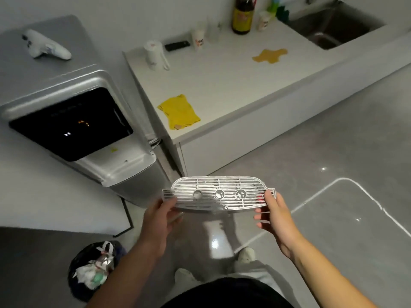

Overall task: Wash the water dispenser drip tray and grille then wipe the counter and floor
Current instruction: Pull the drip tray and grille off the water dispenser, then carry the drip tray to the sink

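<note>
I hold the silver drip tray with its slotted grille (219,193) level in front of me, above the grey floor (333,152). My left hand (159,221) grips its left end and my right hand (274,216) grips its right end. The grille sits on top of the tray and has three round holes. The water dispenser (73,130) stands to the left with its tray recess bare. On the white counter (222,81) lie a yellow cloth (179,112) and an orange-brown spill (270,55). The steel sink (333,30) is at the far right end.
Paper cups (154,54), a dark bottle (242,16), a black remote (177,45) and green cleaning items (280,10) stand along the counter's back. A black bin bag full of rubbish (95,270) sits on the floor at lower left. My feet (245,255) are below the tray.
</note>
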`<state>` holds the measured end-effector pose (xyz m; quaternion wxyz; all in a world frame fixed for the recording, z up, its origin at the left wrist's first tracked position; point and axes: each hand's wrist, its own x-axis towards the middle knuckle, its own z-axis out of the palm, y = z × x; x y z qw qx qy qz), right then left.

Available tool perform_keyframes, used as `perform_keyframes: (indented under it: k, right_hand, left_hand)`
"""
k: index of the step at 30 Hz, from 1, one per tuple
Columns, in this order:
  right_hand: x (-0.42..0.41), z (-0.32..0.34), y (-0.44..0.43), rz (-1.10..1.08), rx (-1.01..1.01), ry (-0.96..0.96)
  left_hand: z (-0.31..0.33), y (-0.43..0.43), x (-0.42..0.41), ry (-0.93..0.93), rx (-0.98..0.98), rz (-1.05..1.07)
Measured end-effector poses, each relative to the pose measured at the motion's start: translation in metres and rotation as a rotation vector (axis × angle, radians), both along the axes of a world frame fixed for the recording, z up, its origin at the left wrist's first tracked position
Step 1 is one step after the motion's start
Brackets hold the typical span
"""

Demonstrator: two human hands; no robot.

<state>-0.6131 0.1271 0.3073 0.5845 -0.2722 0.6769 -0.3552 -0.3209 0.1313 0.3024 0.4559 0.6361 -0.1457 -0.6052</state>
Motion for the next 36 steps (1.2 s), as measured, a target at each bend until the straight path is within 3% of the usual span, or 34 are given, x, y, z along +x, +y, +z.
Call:
perform_keyframes:
  k: [18,30,36]
  right_hand:
    - [-0.305,0.019,-0.046,-0.322,-0.033,0.133]
    - [-0.470,0.021,-0.171,-0.539,-0.007,0.118]
    - [-0.546,0.022,-0.252,-0.527,-0.004,0.120]
  left_hand:
    - [0.018,-0.160,-0.324,0.062,-0.062,-0.378]
    - [-0.008,-0.325,-0.502,0.127,-0.061,-0.576]
    - [-0.007,-0.407,-0.580,0.095,-0.069,-0.622]
